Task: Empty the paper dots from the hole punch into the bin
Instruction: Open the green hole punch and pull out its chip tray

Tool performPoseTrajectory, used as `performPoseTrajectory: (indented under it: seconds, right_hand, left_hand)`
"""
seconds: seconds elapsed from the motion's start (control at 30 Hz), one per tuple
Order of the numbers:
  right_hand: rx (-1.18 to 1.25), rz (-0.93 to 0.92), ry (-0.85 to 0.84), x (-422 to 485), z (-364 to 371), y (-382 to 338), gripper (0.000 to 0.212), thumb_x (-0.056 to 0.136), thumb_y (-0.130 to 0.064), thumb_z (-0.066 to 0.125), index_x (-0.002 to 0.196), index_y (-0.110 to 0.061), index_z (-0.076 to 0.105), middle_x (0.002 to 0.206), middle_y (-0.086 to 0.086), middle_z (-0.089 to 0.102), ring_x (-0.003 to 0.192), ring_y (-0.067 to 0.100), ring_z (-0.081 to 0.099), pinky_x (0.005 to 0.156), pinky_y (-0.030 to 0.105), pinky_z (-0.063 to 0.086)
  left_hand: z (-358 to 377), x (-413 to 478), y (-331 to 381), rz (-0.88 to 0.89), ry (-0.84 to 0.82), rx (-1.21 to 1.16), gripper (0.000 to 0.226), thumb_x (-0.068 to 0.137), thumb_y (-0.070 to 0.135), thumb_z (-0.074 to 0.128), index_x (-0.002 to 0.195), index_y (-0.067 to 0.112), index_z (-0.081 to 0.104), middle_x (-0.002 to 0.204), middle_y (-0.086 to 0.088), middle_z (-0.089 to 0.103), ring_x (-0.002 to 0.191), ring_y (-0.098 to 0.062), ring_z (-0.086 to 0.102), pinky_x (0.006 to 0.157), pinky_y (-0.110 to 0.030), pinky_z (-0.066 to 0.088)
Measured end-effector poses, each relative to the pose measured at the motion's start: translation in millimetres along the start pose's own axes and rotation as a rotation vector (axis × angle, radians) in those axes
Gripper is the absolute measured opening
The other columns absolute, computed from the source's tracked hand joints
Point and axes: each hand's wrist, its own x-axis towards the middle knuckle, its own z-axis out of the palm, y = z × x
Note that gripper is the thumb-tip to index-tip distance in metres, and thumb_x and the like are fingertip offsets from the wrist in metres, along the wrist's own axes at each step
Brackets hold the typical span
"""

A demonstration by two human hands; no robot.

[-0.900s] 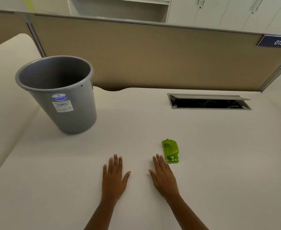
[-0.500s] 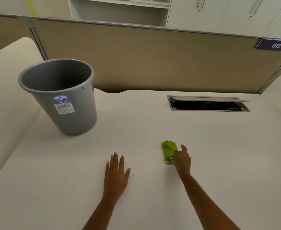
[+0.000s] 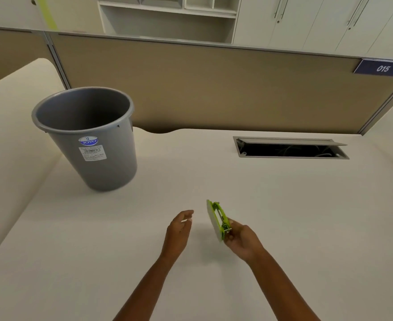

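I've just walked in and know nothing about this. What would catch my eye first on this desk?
Probably the bright green hole punch, held tilted above the pale desk by the person's right hand. The left hand hovers open just beside it, empty. Next, the big grey bin, standing upright at the far left of the desk.

I see a lime-green hole punch with a pale underside, a plain grey bin bearing a blue-and-white sticker, a cream desk, a tan partition, and a navy sign with white numerals.
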Motion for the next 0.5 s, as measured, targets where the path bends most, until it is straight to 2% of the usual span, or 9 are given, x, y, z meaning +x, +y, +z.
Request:
performPoseTrajectory:
  seconds: [0.07, 0.13, 0.17, 0.23, 0.3, 0.43, 0.5]
  right_hand:
    - [0.080, 0.096, -0.083, -10, 4, 3, 0.033, 0.090, 0.004, 0.033, 0.083, 0.009, 0.065, 0.060, 0.015, 0.065, 0.049, 0.022, 0.063, 0.044, 0.022, 0.053]
    - [0.144, 0.161, -0.160, -19, 6, 7, 0.046, 0.089, 0.003, 0.031, 0.059, 0.009, 0.065, 0.051, 0.019, 0.066, 0.041, 0.026, 0.066, 0.042, 0.030, 0.055]
    - [0.175, 0.194, -0.175, -23, 8, 8, 0.047, 0.089, 0.004, 0.030, 0.055, 0.008, 0.063, 0.049, 0.020, 0.065, 0.039, 0.027, 0.065, 0.041, 0.031, 0.055]
    - [0.187, 0.256, -0.181, -29, 10, 9, 0.037, 0.091, 0.002, 0.028, 0.070, 0.007, 0.058, 0.052, 0.021, 0.065, 0.038, 0.028, 0.064, 0.040, 0.029, 0.055]
    - [0.139, 0.294, -0.176, -30, 12, 11, 0.031, 0.094, -0.001, 0.029, 0.081, 0.006, 0.057, 0.054, 0.019, 0.065, 0.037, 0.024, 0.061, 0.038, 0.024, 0.052]
    - [0.064, 0.292, -0.225, -30, 13, 9, 0.035, 0.092, -0.007, 0.039, 0.074, 0.005, 0.067, 0.056, 0.014, 0.066, 0.037, 0.017, 0.058, 0.038, 0.020, 0.049]
    - [0.052, 0.286, -0.240, -32, 14, 7, 0.025, 0.089, -0.010, 0.044, 0.079, 0.002, 0.064, 0.057, 0.011, 0.064, 0.039, 0.016, 0.059, 0.040, 0.019, 0.050]
  left_hand:
    - [4, -4, 12, -0.115, -0.083, -0.206, 0.025, 0.097, 0.012, 0.041, 0.118, 0.021, 0.050, 0.116, -0.009, 0.059, 0.105, -0.021, 0.057, 0.077, -0.012, 0.044]
    - [4, -10, 22, -0.208, -0.164, -0.395, 0.022, 0.098, 0.018, 0.041, 0.118, 0.024, 0.048, 0.107, -0.005, 0.061, 0.092, -0.019, 0.062, 0.074, -0.022, 0.050]
    - [3, -11, 25, -0.216, -0.187, -0.456, 0.022, 0.098, 0.020, 0.042, 0.117, 0.023, 0.051, 0.101, -0.003, 0.064, 0.084, -0.016, 0.065, 0.070, -0.023, 0.054]
    - [2, -12, 29, -0.189, -0.211, -0.503, 0.019, 0.097, 0.020, 0.043, 0.108, 0.023, 0.059, 0.093, 0.000, 0.067, 0.072, -0.012, 0.069, 0.063, -0.023, 0.055]
    - [2, -12, 32, -0.174, -0.200, -0.492, 0.020, 0.097, 0.015, 0.043, 0.104, 0.021, 0.061, 0.092, -0.002, 0.066, 0.071, -0.014, 0.067, 0.061, -0.023, 0.056]
    - [3, -11, 38, -0.208, -0.171, -0.457, 0.025, 0.097, 0.013, 0.043, 0.117, 0.008, 0.057, 0.090, -0.007, 0.062, 0.072, -0.019, 0.064, 0.057, -0.022, 0.055]
    - [2, -12, 41, -0.226, -0.169, -0.467, 0.023, 0.097, 0.012, 0.043, 0.114, 0.008, 0.057, 0.092, -0.009, 0.060, 0.069, -0.020, 0.064, 0.055, -0.021, 0.055]
